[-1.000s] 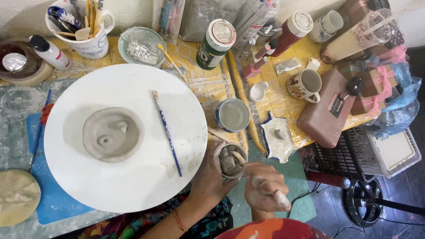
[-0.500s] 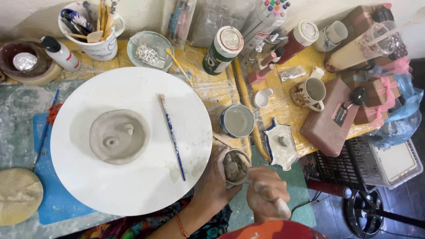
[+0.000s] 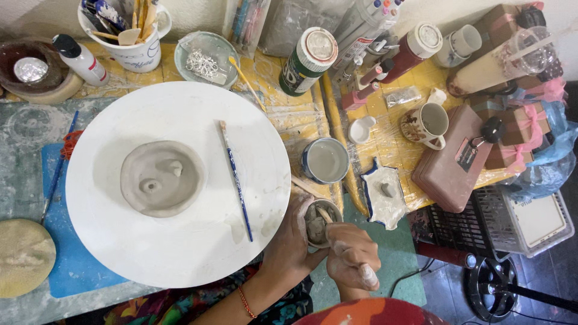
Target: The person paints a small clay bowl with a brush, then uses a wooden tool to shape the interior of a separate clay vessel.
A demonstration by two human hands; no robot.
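My left hand wraps around a small clay-smeared cup at the right edge of the big white round board. My right hand, dusted with clay, holds a thin wooden stick whose tip dips into the cup's grey clay. On the board lies a flat grey clay dish with two small lumps inside, and a blue-handled paintbrush lies to its right.
A blue-rimmed cup of cloudy water and a white leaf-shaped dish sit just beyond my hands. Paint bottles, a mug of tools, a patterned mug and a brown case crowd the yellow tabletop. A tan clay disc lies far left.
The view has drifted slightly, shifting everything a little rightward and downward in frame. My hands stay at the small cup, the right one working the stick inside it.
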